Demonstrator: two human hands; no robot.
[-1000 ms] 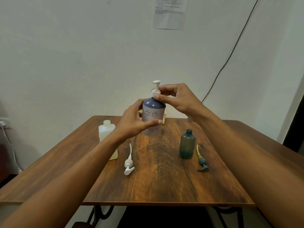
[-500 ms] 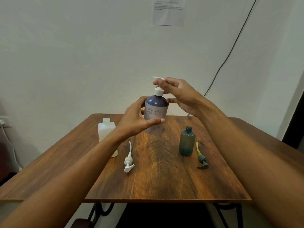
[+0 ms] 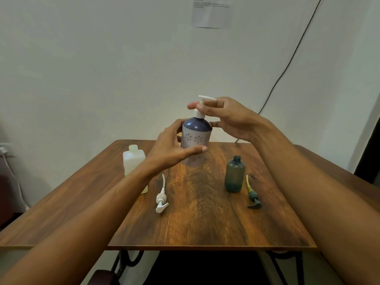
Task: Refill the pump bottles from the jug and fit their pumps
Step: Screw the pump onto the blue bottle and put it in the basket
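My left hand [image 3: 171, 148] grips a purple bottle with a flower print [image 3: 196, 138], holding it above the wooden table [image 3: 205, 223]. My right hand [image 3: 228, 118] pinches the white pump [image 3: 199, 112] that sits in the bottle's neck. A white translucent jug [image 3: 132, 161] stands uncapped at the left, partly behind my left forearm. A loose white pump [image 3: 162, 200] lies on the table in front of it. To the right stands an open dark green bottle [image 3: 234, 174], with its green pump [image 3: 253, 197] lying beside it.
The table stands against a pale wall with a black cable [image 3: 287, 64] running down it and a taped paper sheet [image 3: 212, 12] above. A dark metal frame [image 3: 127, 262] shows under the table's front edge.
Both hands have lifted the purple bottle a little higher. My right hand has shifted from the pump collar to the pump head, whose nozzle now points left.
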